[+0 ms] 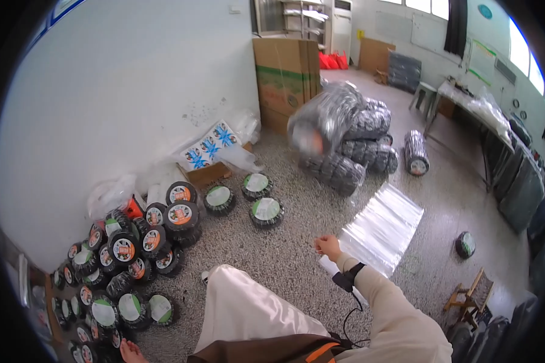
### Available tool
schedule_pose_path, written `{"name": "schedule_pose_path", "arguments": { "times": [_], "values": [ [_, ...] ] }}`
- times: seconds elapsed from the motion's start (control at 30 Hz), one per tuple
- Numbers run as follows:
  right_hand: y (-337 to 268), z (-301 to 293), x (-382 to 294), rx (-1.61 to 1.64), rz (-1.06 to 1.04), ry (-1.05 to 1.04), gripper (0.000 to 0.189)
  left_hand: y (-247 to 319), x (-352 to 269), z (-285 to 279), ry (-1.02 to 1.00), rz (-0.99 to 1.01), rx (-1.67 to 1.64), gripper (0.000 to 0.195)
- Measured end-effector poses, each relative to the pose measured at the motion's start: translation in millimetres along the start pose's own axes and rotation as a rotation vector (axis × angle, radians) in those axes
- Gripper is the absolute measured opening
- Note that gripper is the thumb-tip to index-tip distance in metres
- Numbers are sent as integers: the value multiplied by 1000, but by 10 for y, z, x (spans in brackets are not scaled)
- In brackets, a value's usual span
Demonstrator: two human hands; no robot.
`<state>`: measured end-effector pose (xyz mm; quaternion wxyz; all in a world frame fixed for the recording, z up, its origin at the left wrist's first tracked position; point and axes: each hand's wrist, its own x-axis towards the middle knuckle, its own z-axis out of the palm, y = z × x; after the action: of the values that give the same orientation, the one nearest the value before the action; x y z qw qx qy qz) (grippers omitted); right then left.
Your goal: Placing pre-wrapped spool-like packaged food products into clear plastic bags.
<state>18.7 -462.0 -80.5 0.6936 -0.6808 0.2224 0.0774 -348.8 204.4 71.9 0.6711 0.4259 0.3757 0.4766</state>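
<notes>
My right hand (328,247) is over the speckled floor with its fingers curled; whether anything is in them cannot be told. It is beside a stack of clear plastic sleeves (383,229) lying flat. A black strap with a cable and a white piece is around that wrist. Only part of my left hand (131,351) shows, at the bottom edge near a heap of round black plastic-wrapped packs (129,311) with green or orange labels. Ahead, a large plastic-wrapped bundle (329,113), blurred, is at the top of a pile of wrapped cylinders (368,156).
An open carton (209,174) with printed sheets leans near the white wall. Tall cardboard boxes (284,81) stand behind the pile. Three labelled packs (266,212) sit apart on the floor. To the right are a wrapped cylinder (416,154), a long table (474,106) and a folding stool (472,295).
</notes>
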Motion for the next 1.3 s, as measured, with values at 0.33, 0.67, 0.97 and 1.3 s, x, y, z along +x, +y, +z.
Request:
{"name": "schedule_pose_path", "arguments": {
  "times": [0.33,0.67,0.97,1.3],
  "values": [
    [1748,-1178,387,-757,108,363,26,-400,568,464,-230,41,754,19],
    [2691,-1574,275,-602,273,613,28,-1412,328,1594,-326,-611,661,12],
    [1632,-1540,875,-973,-224,510,34,-1938,287,3252,-711,-737,668,19],
    [347,596,2200,-200,-75,58,24,-3303,307,4765,-869,-822,819,17]
  ]
}}
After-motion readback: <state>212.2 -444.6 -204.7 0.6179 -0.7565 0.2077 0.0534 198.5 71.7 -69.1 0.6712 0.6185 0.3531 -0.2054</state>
